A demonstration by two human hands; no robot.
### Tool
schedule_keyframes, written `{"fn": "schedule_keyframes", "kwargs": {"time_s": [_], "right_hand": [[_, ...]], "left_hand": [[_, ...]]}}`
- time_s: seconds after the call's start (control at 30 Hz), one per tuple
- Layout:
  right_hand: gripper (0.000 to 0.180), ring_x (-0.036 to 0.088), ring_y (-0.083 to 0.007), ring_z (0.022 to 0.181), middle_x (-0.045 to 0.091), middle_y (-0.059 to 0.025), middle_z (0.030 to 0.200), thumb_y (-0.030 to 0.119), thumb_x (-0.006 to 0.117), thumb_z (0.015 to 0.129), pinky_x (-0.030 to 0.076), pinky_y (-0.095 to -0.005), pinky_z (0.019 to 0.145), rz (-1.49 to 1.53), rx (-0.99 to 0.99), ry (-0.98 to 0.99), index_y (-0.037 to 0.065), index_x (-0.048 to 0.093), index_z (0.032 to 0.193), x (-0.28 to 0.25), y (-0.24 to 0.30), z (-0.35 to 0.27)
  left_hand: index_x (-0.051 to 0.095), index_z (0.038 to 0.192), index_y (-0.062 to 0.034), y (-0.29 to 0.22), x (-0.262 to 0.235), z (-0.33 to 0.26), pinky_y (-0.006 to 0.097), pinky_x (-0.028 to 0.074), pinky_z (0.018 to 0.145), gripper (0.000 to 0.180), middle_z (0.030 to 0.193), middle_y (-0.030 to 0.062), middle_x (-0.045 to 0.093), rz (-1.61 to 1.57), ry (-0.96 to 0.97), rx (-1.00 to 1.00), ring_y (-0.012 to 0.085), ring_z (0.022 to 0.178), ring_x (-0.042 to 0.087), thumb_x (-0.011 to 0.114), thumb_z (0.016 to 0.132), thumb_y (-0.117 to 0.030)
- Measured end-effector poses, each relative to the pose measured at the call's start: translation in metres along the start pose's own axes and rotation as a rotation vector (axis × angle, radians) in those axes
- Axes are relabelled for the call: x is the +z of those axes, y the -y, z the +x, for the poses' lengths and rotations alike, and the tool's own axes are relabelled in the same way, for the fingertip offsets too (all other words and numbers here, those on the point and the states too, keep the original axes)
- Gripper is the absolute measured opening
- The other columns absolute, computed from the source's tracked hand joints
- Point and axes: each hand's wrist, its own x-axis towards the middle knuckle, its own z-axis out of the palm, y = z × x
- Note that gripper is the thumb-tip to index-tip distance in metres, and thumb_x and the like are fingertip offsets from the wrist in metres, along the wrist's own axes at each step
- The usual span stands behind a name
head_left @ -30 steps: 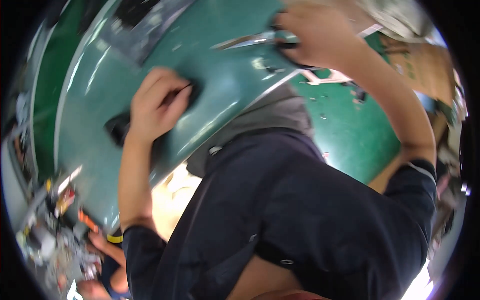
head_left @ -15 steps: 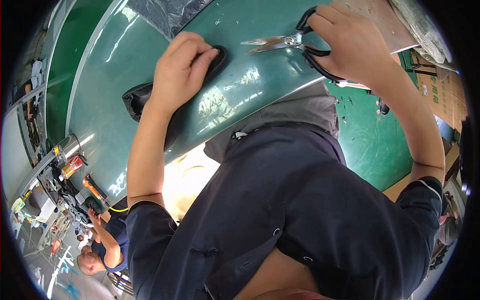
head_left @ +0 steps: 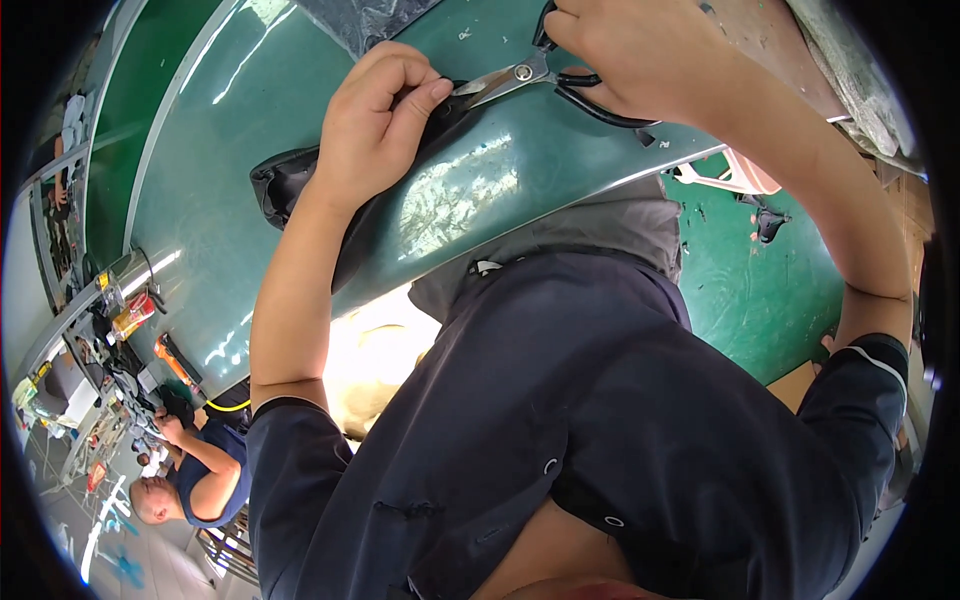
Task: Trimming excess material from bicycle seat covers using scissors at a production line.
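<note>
On the green tabletop (head_left: pixel 250 120), my left hand (head_left: pixel 372 130) pinches the far end of a soft black leathery item (head_left: pixel 285 185), its exact kind unclear. Part of that item is hidden beneath my left hand and forearm; another dark section shows near the table edge. My right hand (head_left: pixel 640 60) is closed around the black handles of a pair of scissors (head_left: pixel 523 73). Their blades meet the item's end right beside my left fingertips. Whether an edge or thread lies between the blades is too small to make out.
A dark plastic sheet or bag (head_left: pixel 360 20) lies at the table's far side, with small scraps nearby. Grey cloth (head_left: pixel 850 80) is at the far right. An orange-handled tool (head_left: pixel 178 362) lies left, near a seated co-worker (head_left: pixel 200 470). A pink stool (head_left: pixel 745 175) stands below the table's right edge.
My right hand has brought the scissors leftward to the black item's end, and their blades have come closer together. My left hand has shifted slightly farther away and right, still pinching.
</note>
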Motion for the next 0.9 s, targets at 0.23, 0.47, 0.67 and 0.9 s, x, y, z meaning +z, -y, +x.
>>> {"fn": "schedule_keyframes", "kwargs": {"time_s": [0.23,0.47,0.67,0.9], "right_hand": [[0.027,0.073,-0.0372,0.087,0.073,-0.0154,0.088,0.028,0.072,0.079,0.059,-0.0478,0.077,-0.065,-0.014,0.143,0.002,0.072,0.087,-0.003,-0.004,0.011],[0.029,0.072,-0.0357,0.086,0.072,-0.0127,0.088,0.03,0.074,0.078,0.059,-0.0462,0.076,-0.04,0.003,0.068,0.004,0.07,0.088,-0.001,-0.006,0.005],[0.035,0.067,-0.0321,0.094,0.068,-0.0114,0.094,0.033,0.078,0.076,0.057,-0.0435,0.081,-0.122,0.012,-0.04,0.005,0.066,0.092,-0.006,-0.012,-0.002],[0.036,0.065,-0.0308,0.093,0.065,-0.0097,0.097,0.033,0.08,0.078,0.055,-0.0419,0.081,-0.11,-0.079,-0.115,0.005,0.065,0.094,0.01,-0.011,0.008]], "left_hand": [[0.066,0.091,0.0004,-0.004,0.001,0.0,0.033,0.049,0.07,0.012,0.093,0.0086,0.064,0.003,-0.006,-0.01,0.0224,0.078,0.06,0.077,0.095,-0.005],[0.066,0.092,0.0022,0.003,-0.008,-0.003,0.027,0.047,0.074,0.012,0.096,0.0046,0.064,-0.298,-0.019,-0.183,0.0134,0.082,0.058,0.074,0.099,-0.004],[0.067,0.092,0.003,0.006,-0.016,-0.004,0.025,0.046,0.077,0.011,0.099,0.0028,0.064,-0.548,0.015,-0.254,0.01,0.087,0.056,0.073,0.1,-0.002],[0.069,0.091,0.0038,0.004,-0.017,-0.003,0.025,0.045,0.076,0.01,0.098,0.0036,0.064,-0.571,0.066,-0.204,0.0102,0.086,0.056,0.074,0.099,0.0]]}}
